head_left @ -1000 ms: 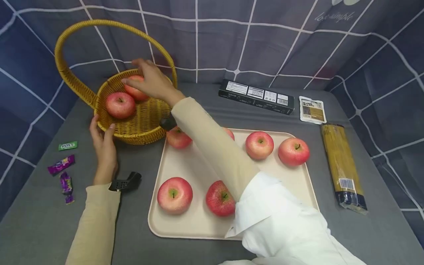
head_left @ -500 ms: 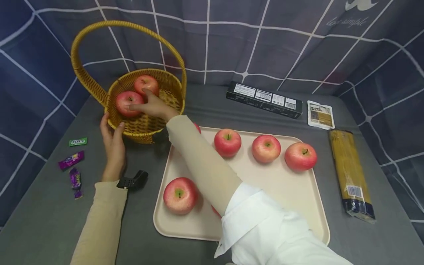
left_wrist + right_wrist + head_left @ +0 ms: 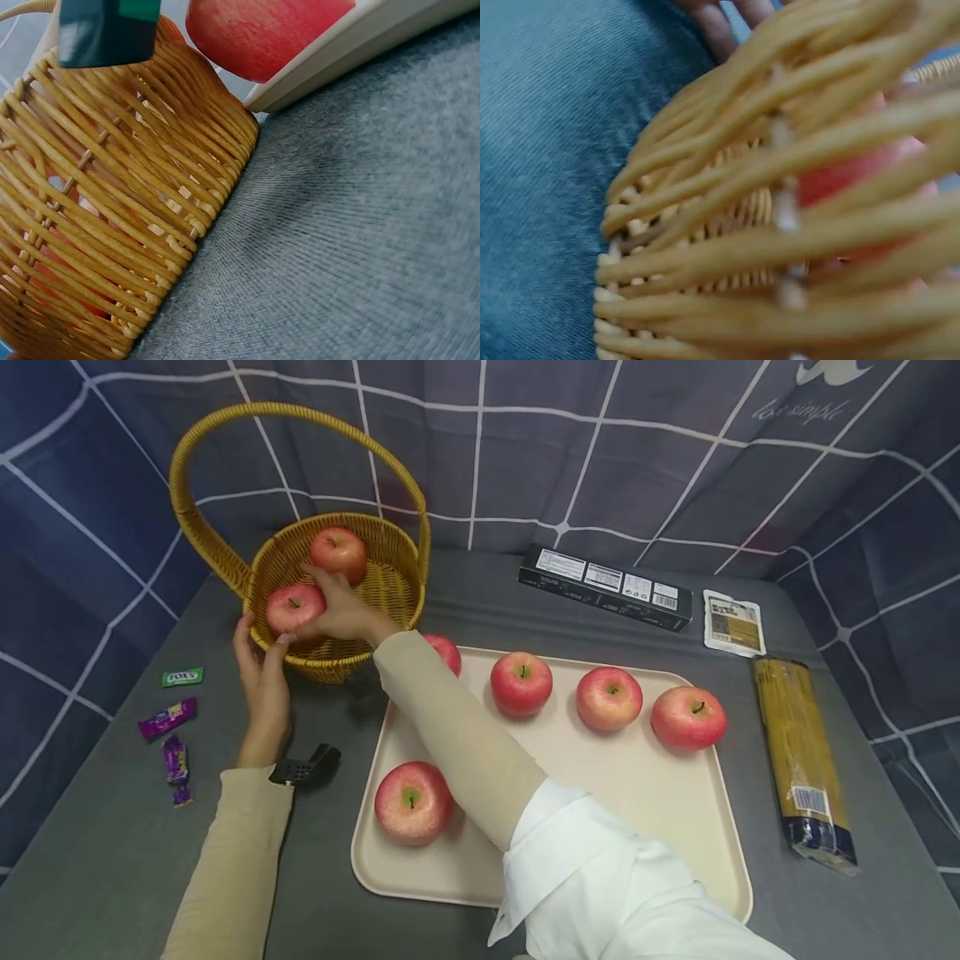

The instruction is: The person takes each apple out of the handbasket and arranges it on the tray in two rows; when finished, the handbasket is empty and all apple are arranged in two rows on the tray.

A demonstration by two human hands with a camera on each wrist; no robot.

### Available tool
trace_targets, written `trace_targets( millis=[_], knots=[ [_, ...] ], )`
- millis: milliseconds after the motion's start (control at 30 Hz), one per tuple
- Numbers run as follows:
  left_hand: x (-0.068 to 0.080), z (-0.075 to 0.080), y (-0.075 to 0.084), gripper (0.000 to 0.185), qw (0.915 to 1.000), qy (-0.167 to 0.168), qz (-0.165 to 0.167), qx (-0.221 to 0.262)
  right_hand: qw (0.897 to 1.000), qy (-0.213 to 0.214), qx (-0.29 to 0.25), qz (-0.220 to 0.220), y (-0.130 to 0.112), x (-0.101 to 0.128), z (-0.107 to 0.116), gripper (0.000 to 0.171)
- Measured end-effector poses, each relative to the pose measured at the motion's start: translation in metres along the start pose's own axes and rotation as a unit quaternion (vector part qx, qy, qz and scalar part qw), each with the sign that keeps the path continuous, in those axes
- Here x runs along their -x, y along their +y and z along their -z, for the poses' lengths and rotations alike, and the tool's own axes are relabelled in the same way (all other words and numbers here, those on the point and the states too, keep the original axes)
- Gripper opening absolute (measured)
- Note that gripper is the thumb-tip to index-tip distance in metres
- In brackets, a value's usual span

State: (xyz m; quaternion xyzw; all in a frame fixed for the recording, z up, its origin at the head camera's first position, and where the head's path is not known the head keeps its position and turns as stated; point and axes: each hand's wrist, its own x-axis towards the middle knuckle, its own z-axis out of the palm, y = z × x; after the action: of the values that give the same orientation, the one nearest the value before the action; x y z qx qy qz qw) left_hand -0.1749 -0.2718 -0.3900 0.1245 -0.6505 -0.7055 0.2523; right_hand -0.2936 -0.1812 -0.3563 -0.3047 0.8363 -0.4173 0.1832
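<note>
grey tabletop: right hand point(image 3: 341, 610) grip clamped on apple point(image 3: 294, 607) in basket point(image 3: 390, 589), left hand point(image 3: 262, 681) loose.

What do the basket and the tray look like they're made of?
The basket looks like woven wicker or rattan, though it could be a plastic imitation: golden-yellow strands interlace in plain over-under rows, clearest in the left wrist view. The finish has a slight sheen. The tray looks like moulded plastic, possibly melamine: one smooth cream piece with rounded corners, a raised rim and a matte surface.

Both arms outstretched, hands apart
</note>
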Motion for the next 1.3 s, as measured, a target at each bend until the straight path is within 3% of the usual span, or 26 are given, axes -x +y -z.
trace_targets(
  millis=[267, 400, 500, 600, 700, 933, 1133, 1300],
  knots=[
    [0.007, -0.008, 0.016, 0.053, 0.9999, -0.01, 0.001, -0.003, 0.999, -0.021, 0.025, 0.025, -0.003, 0.009, 0.01, 0.078],
    [0.007, -0.008, 0.018, 0.052, 0.9999, -0.011, -0.004, -0.004, 0.999, 0.003, 0.02, 0.038, -0.017, 0.024, 0.028, 0.075],
    [0.005, -0.007, 0.019, 0.051, 1.0, -0.005, -0.008, -0.001, 0.998, 0.042, 0.001, 0.054, -0.028, 0.049, 0.049, 0.076],
    [0.005, -0.005, 0.019, 0.05, 1.0, 0.001, -0.003, -0.002, 0.994, 0.075, -0.015, 0.075, -0.028, 0.09, 0.072, 0.078],
    [0.006, -0.004, 0.019, 0.051, 0.9999, 0.002, 0.008, -0.011, 0.99, 0.1, -0.015, 0.098, -0.013, 0.145, 0.093, 0.076],
    [0.008, -0.001, 0.018, 0.051, 0.9995, -0.005, 0.02, -0.024, 0.99, 0.134, 0.0, 0.045, 0.042, 0.298, 0.117, 0.074],
    [0.006, 0.001, 0.009, 0.049, 0.9997, 0.0, 0.025, -0.008, 0.979, 0.187, 0.076, 0.028, 0.086, 0.402, 0.099, 0.077],
    [0.003, 0.004, 0.002, 0.048, 0.9997, 0.004, 0.025, 0.002, 0.972, 0.218, 0.082, 0.028, 0.105, 0.446, 0.069, 0.08]
  ],
)
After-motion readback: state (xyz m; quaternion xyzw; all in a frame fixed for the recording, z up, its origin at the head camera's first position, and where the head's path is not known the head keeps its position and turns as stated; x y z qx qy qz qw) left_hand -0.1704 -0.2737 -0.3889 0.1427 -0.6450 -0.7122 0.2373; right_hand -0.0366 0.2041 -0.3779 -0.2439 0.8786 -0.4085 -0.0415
